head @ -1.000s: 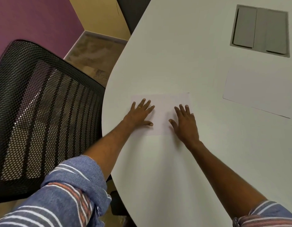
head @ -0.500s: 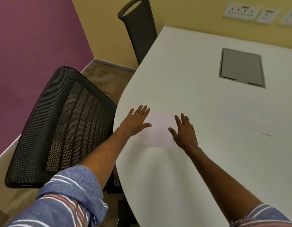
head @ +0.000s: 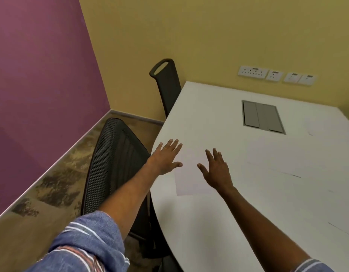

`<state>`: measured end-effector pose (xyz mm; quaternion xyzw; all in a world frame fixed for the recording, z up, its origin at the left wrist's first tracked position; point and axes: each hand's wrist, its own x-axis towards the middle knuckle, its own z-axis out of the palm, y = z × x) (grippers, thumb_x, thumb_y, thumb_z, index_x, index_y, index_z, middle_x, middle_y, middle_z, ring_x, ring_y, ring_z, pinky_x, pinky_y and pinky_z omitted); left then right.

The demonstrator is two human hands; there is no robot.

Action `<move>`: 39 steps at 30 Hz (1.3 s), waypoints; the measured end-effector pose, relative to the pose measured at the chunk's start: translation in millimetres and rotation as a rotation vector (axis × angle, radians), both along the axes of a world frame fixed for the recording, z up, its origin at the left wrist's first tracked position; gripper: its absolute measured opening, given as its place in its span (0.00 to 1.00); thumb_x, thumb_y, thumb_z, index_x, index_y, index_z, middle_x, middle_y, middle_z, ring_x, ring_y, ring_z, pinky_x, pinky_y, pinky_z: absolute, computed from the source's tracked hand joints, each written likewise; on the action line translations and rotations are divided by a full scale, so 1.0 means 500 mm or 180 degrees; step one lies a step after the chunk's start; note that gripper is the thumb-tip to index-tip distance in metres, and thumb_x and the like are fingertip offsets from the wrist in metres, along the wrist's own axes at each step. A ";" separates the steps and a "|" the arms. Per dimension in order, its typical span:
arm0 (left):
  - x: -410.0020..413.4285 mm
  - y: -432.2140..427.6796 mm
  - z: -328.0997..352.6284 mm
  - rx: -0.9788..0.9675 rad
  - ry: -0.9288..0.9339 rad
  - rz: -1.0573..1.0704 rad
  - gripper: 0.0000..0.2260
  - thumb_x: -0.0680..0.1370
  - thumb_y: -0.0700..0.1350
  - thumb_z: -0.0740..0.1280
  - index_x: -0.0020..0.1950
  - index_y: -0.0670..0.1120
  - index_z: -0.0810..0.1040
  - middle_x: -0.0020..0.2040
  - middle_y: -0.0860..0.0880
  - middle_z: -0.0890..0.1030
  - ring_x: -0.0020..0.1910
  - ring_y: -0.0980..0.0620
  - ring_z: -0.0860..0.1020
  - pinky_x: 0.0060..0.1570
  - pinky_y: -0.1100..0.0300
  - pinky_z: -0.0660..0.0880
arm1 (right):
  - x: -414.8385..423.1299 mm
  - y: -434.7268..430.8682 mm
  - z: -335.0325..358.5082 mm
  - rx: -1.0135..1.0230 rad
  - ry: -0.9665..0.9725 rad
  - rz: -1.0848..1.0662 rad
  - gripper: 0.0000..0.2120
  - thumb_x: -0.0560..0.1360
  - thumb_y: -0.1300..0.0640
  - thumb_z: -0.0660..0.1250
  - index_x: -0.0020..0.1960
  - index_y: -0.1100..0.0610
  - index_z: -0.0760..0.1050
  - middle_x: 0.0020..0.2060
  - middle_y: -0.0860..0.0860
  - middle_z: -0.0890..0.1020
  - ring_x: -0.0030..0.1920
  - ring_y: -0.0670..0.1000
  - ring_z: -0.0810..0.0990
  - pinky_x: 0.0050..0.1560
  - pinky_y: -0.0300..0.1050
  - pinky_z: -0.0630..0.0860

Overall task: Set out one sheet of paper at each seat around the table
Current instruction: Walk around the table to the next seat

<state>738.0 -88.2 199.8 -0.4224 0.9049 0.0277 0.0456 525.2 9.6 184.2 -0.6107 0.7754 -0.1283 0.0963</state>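
Near the middle of the frame, a sheet of paper (head: pixel 191 173) is lying flat on the white bench (head: pixel 209 222), close to its curved left edge. Both hands are hovering over or resting on it, palms down; whether they are touching it cannot be told. At the sheet's upper left corner, the left hand (head: pixel 165 158) is showing its fingers (head: pixel 172 146) spread apart and gripping nothing, a ring sitting on one of them. At the sheet's right side, the right hand (head: pixel 216 169) is likewise holding its fingers apart and empty. To the right of centre, a second sheet (head: pixel 283 154) is lying faintly visible on the bench, below a grey hatch (head: pixel 262 116) set into the top. Left of the bench edge, a black mesh chair (head: pixel 115 169) is standing just beside the first sheet's place, and another black chair (head: pixel 167 85) is standing further up against the yellow wall (head: pixel 209 36). Wall sockets (head: pixel 275 75) are showing at upper right, and a purple wall (head: pixel 42 85) is filling the left side.
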 end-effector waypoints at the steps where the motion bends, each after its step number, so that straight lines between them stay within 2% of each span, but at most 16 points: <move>1: 0.007 0.000 0.014 -0.0039 0.0018 0.0007 0.37 0.82 0.63 0.56 0.83 0.49 0.42 0.83 0.48 0.42 0.82 0.47 0.42 0.79 0.42 0.47 | 0.009 0.002 0.015 -0.0016 0.0026 0.0018 0.33 0.82 0.39 0.56 0.81 0.52 0.52 0.81 0.55 0.52 0.81 0.57 0.50 0.76 0.62 0.59; 5: 0.028 0.005 0.077 -0.0247 0.0049 0.0088 0.38 0.81 0.64 0.56 0.82 0.49 0.41 0.83 0.48 0.42 0.82 0.46 0.42 0.78 0.39 0.47 | 0.032 0.001 0.076 -0.0069 0.0129 0.0108 0.33 0.82 0.39 0.56 0.81 0.52 0.51 0.81 0.55 0.52 0.81 0.57 0.50 0.76 0.62 0.58; 17: 0.162 0.033 0.214 -0.0701 0.0316 0.0268 0.39 0.81 0.64 0.58 0.82 0.48 0.42 0.83 0.48 0.42 0.82 0.47 0.42 0.78 0.41 0.45 | 0.152 -0.043 0.213 -0.0328 0.0395 0.0493 0.34 0.82 0.39 0.56 0.81 0.53 0.51 0.81 0.56 0.54 0.81 0.58 0.52 0.76 0.62 0.60; 32: 0.481 -0.067 0.309 -0.0656 0.0562 0.0122 0.39 0.81 0.63 0.58 0.82 0.48 0.41 0.83 0.48 0.42 0.81 0.48 0.41 0.79 0.41 0.44 | 0.451 -0.119 0.297 -0.0522 0.0374 0.0224 0.33 0.82 0.39 0.56 0.81 0.52 0.52 0.81 0.55 0.54 0.81 0.57 0.52 0.77 0.63 0.59; 39: 0.538 -0.154 0.286 -0.0566 0.0664 0.0056 0.39 0.81 0.64 0.57 0.82 0.49 0.41 0.83 0.48 0.41 0.81 0.49 0.41 0.79 0.43 0.43 | 0.504 -0.178 0.290 -0.0445 0.0398 0.0079 0.33 0.82 0.39 0.56 0.81 0.51 0.52 0.81 0.55 0.53 0.81 0.57 0.51 0.77 0.63 0.57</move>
